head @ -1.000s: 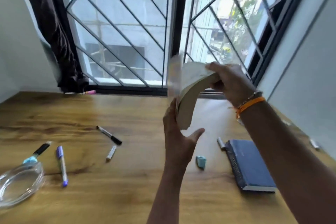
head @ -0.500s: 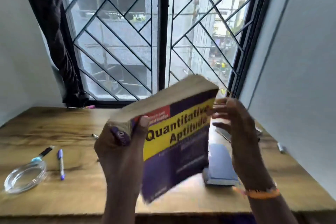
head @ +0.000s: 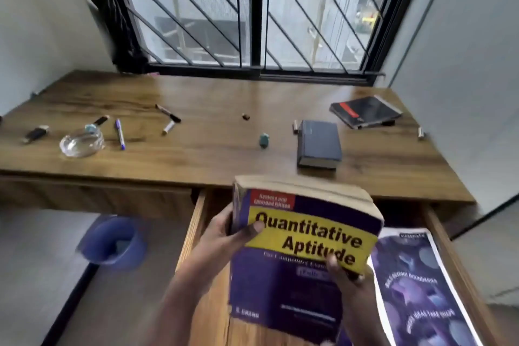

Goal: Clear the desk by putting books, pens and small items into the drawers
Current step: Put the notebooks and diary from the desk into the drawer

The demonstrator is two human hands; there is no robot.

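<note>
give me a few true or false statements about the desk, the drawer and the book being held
1. Both hands hold the purple and yellow book above the open drawer. True.
2. The drawer holds nothing. False: a purple printed booklet lies in its right side.
3. A closed blue book lies on the desk. True.
4. The glass dish sits at the desk's right end. False: it sits toward the left end, beside a purple pen.
5. The left hand grips the book's spine side, thumb on the cover. True.
</note>
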